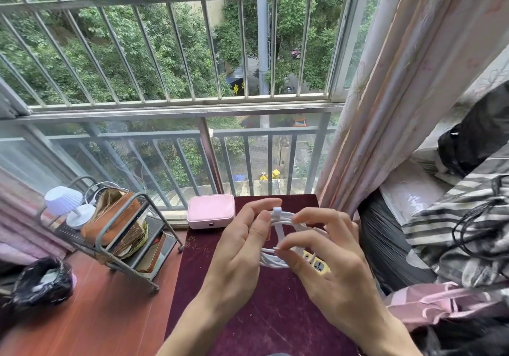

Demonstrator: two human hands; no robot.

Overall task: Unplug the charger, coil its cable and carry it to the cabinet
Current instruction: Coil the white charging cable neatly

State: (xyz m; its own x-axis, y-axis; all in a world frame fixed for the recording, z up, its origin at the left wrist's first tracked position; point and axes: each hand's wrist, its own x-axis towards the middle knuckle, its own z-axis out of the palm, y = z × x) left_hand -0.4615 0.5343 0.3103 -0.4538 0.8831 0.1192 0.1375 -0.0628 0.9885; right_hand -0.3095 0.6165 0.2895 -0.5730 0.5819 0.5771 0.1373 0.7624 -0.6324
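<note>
step: coiling | left hand (242, 241) pinches cable (281, 234) loops so they stay stacked | right hand (325, 251) grips loose end, likely to tuck | above counter (220, 287), power strip (316, 263)

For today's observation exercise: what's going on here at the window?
A person is coiling a white charger cable above a dark red table. The left hand holds the loops together, while the right hand pinches the loose end. A pink box and a yellow power strip sit on the table.
</note>
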